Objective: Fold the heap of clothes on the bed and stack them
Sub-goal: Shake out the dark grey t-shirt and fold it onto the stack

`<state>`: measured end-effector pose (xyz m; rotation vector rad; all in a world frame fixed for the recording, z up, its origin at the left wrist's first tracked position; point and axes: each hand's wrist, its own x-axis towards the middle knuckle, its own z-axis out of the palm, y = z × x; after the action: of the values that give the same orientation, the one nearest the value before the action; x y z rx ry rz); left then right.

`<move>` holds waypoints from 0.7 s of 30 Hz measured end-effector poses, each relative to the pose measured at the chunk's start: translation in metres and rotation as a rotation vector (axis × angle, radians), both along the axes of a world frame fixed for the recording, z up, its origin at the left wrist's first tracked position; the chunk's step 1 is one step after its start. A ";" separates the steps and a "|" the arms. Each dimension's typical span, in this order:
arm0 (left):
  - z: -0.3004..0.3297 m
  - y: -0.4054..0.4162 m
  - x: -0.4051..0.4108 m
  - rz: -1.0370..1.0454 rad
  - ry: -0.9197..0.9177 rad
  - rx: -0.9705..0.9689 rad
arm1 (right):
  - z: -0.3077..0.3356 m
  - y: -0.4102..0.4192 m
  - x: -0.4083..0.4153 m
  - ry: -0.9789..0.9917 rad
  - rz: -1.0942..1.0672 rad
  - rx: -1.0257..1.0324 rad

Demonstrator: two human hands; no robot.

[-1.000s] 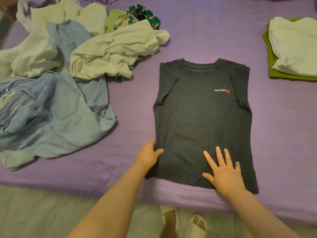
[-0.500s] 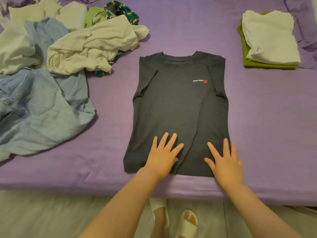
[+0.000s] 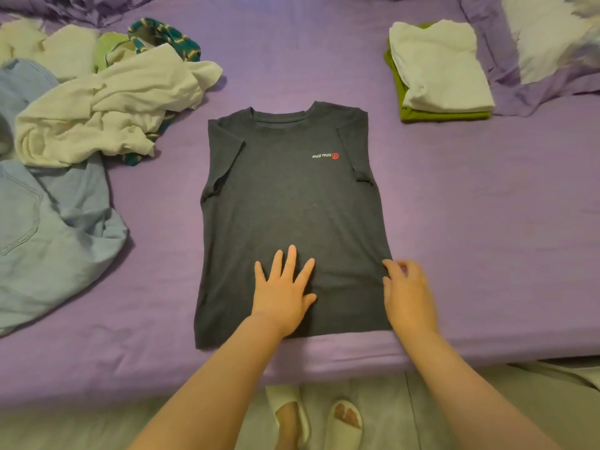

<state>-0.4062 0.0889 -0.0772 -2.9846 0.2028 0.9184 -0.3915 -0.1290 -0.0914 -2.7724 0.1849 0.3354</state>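
A dark grey t-shirt (image 3: 289, 203) lies flat on the purple bed (image 3: 487, 222), neck away from me, both sleeves folded in over its front. My left hand (image 3: 284, 290) presses flat on its lower middle, fingers spread. At the shirt's lower right edge is my right hand (image 3: 406, 293), blurred, its fingers curled at the side hem. The heap of unfolded clothes sits at the left: a cream garment (image 3: 104, 112), pale blue jeans (image 3: 48, 228) and a green-patterned piece (image 3: 162, 37). At the back right stands a stack with a folded white garment (image 3: 438, 66) on a green one (image 3: 444, 115).
A purple and white pillow (image 3: 552, 43) lies at the far right behind the stack. The bed's front edge runs just below the shirt's hem. My feet in white slippers (image 3: 344, 423) stand on the pale floor beneath it.
My right hand slid from flat on the shirt's lower right out to its right side edge, fingers now curled. My left hand stays flat on the shirt's lower middle. The view shifted slightly right.
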 end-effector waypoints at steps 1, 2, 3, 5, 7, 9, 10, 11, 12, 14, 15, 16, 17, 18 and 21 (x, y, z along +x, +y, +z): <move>-0.001 -0.002 0.001 -0.044 0.008 0.006 | 0.002 0.001 0.000 0.045 0.017 0.016; -0.002 -0.003 0.001 -0.088 0.029 0.019 | 0.002 -0.001 0.001 0.074 0.039 0.022; -0.003 -0.003 0.001 -0.118 0.055 0.034 | 0.001 -0.006 0.001 0.127 0.048 0.025; -0.007 -0.001 -0.002 -0.143 0.077 0.062 | 0.001 -0.013 -0.002 0.140 0.048 -0.053; -0.008 0.000 0.000 -0.168 0.039 0.061 | -0.001 -0.014 0.000 0.050 0.071 -0.120; -0.006 -0.002 0.011 -0.161 0.008 0.008 | 0.000 -0.005 0.014 0.036 0.114 -0.107; -0.006 -0.005 0.020 -0.147 0.003 -0.024 | 0.001 0.002 0.026 0.020 0.139 -0.094; -0.006 -0.008 0.029 -0.137 -0.003 -0.047 | 0.004 0.010 0.039 0.025 0.179 -0.092; -0.006 -0.011 0.039 -0.134 -0.010 -0.061 | 0.004 0.015 0.052 0.051 0.213 -0.097; -0.009 -0.016 0.057 -0.144 -0.022 -0.070 | 0.003 0.023 0.080 0.089 0.230 -0.137; -0.011 -0.017 0.065 -0.151 -0.028 -0.070 | 0.003 0.027 0.094 0.080 0.212 -0.137; -0.013 -0.018 0.072 -0.157 -0.034 -0.069 | 0.001 0.030 0.107 0.072 0.189 -0.140; -0.016 -0.018 0.078 -0.160 -0.039 -0.068 | -0.001 0.032 0.118 0.073 0.165 -0.133; -0.018 -0.018 0.083 -0.163 -0.043 -0.067 | -0.003 0.033 0.128 0.077 0.150 -0.131; -0.024 -0.013 0.090 -0.174 -0.048 -0.058 | -0.006 0.027 0.147 -0.003 0.210 -0.237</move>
<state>-0.3165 0.0760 -0.1016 -2.9775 0.4878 0.8357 -0.2446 -0.1016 -0.0970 -3.0344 -0.0740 0.3837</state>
